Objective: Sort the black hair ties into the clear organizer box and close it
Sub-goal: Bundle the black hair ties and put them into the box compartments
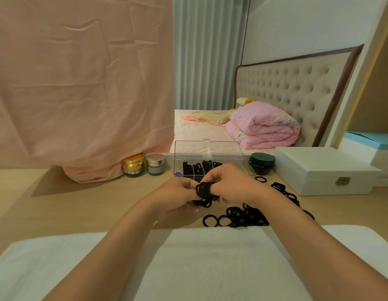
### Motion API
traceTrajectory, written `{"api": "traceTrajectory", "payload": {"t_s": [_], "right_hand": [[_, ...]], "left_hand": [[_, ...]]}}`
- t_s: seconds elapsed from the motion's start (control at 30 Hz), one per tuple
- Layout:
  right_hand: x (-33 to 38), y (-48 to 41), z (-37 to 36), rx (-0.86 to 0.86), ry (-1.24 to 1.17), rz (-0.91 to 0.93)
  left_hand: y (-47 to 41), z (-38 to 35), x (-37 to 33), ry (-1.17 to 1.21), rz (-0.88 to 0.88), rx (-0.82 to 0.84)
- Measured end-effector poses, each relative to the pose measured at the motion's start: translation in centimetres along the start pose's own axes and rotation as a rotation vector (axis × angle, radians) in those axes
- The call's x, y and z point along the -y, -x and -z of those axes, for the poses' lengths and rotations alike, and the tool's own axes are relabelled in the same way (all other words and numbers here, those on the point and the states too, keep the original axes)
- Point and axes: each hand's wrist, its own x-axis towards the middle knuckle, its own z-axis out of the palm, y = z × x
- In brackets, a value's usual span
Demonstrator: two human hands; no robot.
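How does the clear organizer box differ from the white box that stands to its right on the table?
The clear organizer box stands open, its lid raised; the white box is shut, with a metal latch at the front. The clear organizer box is see-through and shows black hair ties in its compartments; the white box is opaque, so its contents are hidden. Both are rectangular and rest on the wooden table.

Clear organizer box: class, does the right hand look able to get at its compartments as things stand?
Probably yes. The clear organizer box sits just behind the right hand, its lid standing open, with nothing between. The hand does hold a bunch of hair ties though.
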Motion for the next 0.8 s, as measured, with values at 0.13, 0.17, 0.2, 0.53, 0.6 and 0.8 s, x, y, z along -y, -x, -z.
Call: {"api": "traceTrajectory", "payload": {"t_s": [0.13,0.17,0.2,0.53,0.6,0.8], "right_hand": [[-0.3,-0.2,0.2,-0.055,0.03,-0.013],[-0.4,-0.2,0.2,-0.073,0.044,-0.009],[-0.5,-0.3,0.2,-0.097,0.064,-0.002],[-0.7,-0.2,0.0,-0.043,0.18,0.045],[-1.0,-0.1,0.4,0.021,0.081,0.023],[-1.2,0.7,1.5,0.106,-0.08,0.014]], "left_hand": [[0.2,0.7,0.0,0.253,0.011,0.18],[0.3,0.7,-0.1,0.323,0.004,0.216],[0.5,0.6,-0.3,0.386,-0.001,0.232],[0.4,0.4,-0.3,0.142,-0.009,0.098],[0.4,0.4,-0.3,0.134,-0.007,0.081],[0.4,0.3,-0.4,0.116,-0.018,0.029]]}}
